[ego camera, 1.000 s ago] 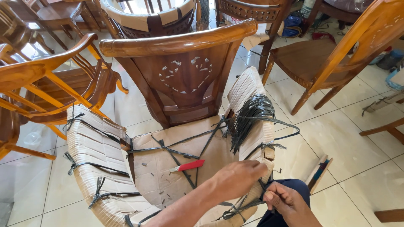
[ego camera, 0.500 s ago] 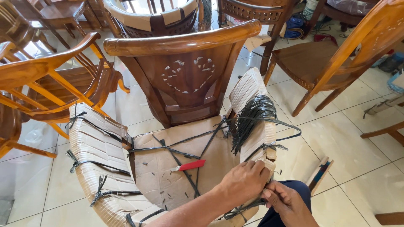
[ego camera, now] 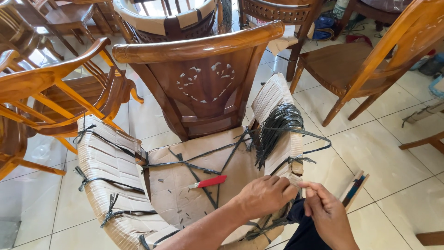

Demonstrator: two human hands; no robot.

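Corrugated brown cardboard (ego camera: 185, 194) wraps the seat and arms of a dark carved wooden chair (ego camera: 203, 78), lashed with thin black plastic straps (ego camera: 194, 166) that bunch into a frayed bundle (ego camera: 277, 129) on the right armrest; a red-handled cutter (ego camera: 208, 182) lies on the seat. Left hand (ego camera: 263, 196), fingers curled, presses on the cardboard edge at the right armrest front, while the right hand (ego camera: 326, 213) pinches a strip there, just beside it. Lighter orange-toned wooden chairs (ego camera: 51, 88) crowd the glossy pale tiled floor (ego camera: 384, 157).

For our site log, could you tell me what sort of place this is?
Probably a furniture workshop or storeroom: many wooden chairs crowd a tiled floor, and the nearest chair is wrapped in cardboard tied with black straps.
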